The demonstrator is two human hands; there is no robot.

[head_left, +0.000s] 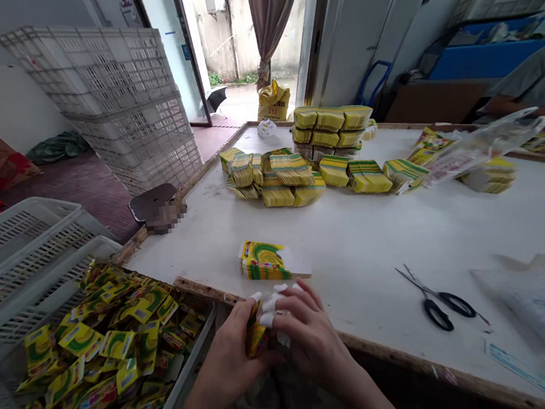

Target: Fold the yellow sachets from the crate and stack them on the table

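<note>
My left hand (233,356) and my right hand (304,332) meet at the near edge of the white table (366,246). Both are closed around a small stack of yellow-green sachets (257,337) held between them. White tape wraps several of my fingertips. A short stack of the same sachets (263,260) lies on the table just beyond my hands. At my left, a white plastic crate (29,271) holds a loose heap of sachets (103,355).
Bundled sachet stacks (294,179) and taller piles (330,129) sit at the table's far side. Black scissors (436,304) lie right of my hands, clear plastic bags (540,305) beyond them. Another person's arm (530,93) shows at far right. Stacked empty crates (117,97) stand by the doorway.
</note>
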